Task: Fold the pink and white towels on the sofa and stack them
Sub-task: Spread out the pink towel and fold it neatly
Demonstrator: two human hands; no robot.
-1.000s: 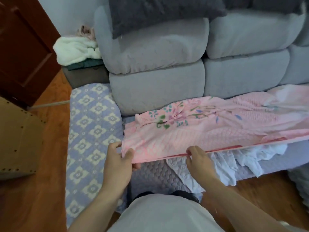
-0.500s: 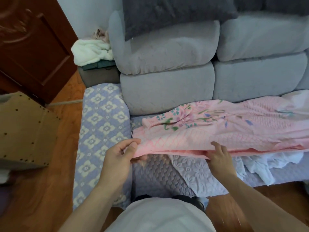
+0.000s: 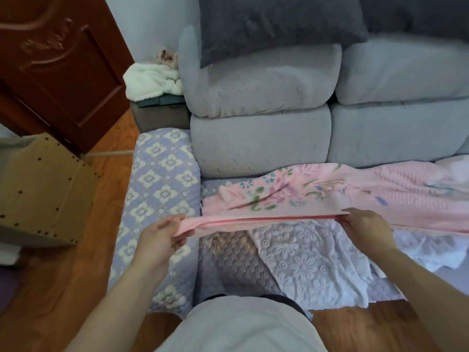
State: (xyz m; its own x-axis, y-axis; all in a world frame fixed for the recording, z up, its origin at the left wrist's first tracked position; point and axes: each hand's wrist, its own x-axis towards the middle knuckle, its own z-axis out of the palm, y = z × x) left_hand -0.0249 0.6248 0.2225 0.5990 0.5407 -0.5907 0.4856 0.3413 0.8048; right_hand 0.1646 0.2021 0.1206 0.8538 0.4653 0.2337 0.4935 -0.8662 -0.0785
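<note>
A pink towel (image 3: 330, 191) with a floral print lies spread along the grey sofa's seat (image 3: 223, 260), reaching off to the right. Its near edge is lifted a little off the seat. My left hand (image 3: 160, 237) pinches the left corner of that edge. My right hand (image 3: 365, 227) pinches the same edge farther right, and the hem is pulled taut between them. Under the pink towel lies a white towel (image 3: 307, 265) with embossed flowers, hanging over the seat's front edge; its right part is crumpled.
The sofa's back cushions (image 3: 261, 138) rise behind the towels, with a dark pillow (image 3: 274, 24) on top. A patterned cover (image 3: 162, 184) drapes the left armrest. Left of it are a cardboard box (image 3: 43, 191), a brown door (image 3: 61, 67) and a stool with white cloth (image 3: 152, 80).
Both hands have raised the pink towel's near edge and moved apart, the right hand sliding right along the hem, which is now stretched straight. More of the white towel shows underneath.
</note>
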